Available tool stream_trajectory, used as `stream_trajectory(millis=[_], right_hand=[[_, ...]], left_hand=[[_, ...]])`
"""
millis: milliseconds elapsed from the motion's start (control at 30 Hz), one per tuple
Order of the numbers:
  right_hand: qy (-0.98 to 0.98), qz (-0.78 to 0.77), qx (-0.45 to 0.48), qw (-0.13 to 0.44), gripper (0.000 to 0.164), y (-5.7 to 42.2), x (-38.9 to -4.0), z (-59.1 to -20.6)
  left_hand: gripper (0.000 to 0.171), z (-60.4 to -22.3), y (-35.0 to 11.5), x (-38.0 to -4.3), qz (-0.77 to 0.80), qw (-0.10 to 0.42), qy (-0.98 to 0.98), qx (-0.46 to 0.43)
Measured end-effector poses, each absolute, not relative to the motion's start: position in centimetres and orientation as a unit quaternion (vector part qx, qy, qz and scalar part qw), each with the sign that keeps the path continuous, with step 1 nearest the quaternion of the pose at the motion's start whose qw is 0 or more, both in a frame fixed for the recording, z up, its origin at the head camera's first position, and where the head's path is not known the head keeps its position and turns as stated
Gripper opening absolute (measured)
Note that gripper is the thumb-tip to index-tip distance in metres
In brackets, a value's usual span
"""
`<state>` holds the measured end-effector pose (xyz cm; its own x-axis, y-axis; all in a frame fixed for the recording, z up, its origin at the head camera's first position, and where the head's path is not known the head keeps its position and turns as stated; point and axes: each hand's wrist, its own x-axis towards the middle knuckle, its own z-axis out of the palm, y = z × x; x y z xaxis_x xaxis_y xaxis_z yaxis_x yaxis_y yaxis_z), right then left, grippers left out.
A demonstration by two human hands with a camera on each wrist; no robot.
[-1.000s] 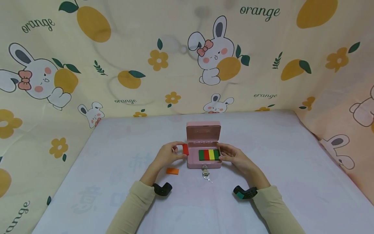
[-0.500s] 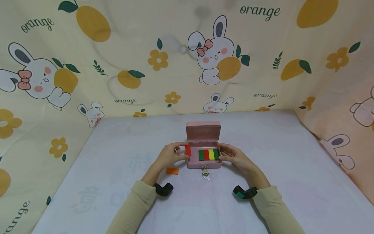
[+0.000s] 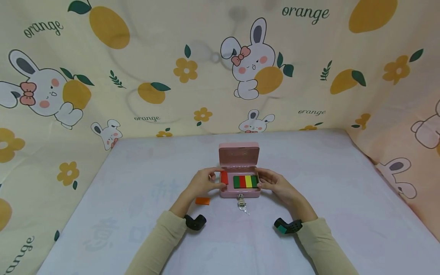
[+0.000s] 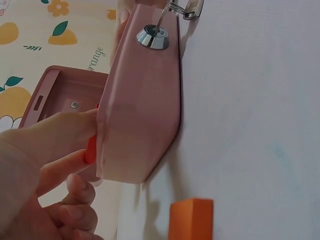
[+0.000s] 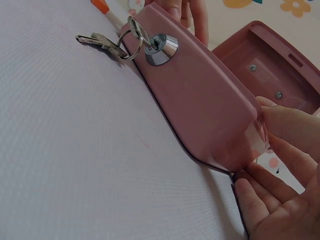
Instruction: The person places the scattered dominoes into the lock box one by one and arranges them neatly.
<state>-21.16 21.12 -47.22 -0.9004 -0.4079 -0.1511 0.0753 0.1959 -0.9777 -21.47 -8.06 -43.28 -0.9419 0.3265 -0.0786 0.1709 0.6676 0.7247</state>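
Observation:
A pink metal cash box (image 3: 225, 194) stands on the table with its lid (image 3: 239, 156) raised. Inside it, to the right, green, red and yellow blocks (image 3: 248, 181) lie side by side in a row. My left hand (image 3: 205, 181) pinches a red block (image 3: 224, 177) upright between thumb and fingers, just inside the box's left wall. In the left wrist view, the box wall hides most of that red block (image 4: 92, 149). My right hand (image 3: 276, 184) grips the box's right end, thumb at the rim and fingers against the outside (image 5: 282, 165).
An orange block (image 3: 203, 201) lies on the table left of the box, below my left hand. Keys (image 3: 243, 206) hang from the lock (image 5: 161, 49) on the box's front. A printed cloth (image 3: 206, 76) rises behind the table.
My left hand has moved right, carrying the red block from the box's left edge to inside the left wall. The right hand and the box have stayed put.

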Motion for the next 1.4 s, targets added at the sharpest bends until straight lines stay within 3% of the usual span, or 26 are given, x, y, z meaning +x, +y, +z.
stream_trajectory(millis=[1400], right_hand=[[0.740, -0.634, -0.119, 0.193, 0.062, 21.0, -21.3, -47.3]], left_hand=[[0.050, -44.2, -6.0, -22.5, 0.332, 0.112, 0.922, 0.166]])
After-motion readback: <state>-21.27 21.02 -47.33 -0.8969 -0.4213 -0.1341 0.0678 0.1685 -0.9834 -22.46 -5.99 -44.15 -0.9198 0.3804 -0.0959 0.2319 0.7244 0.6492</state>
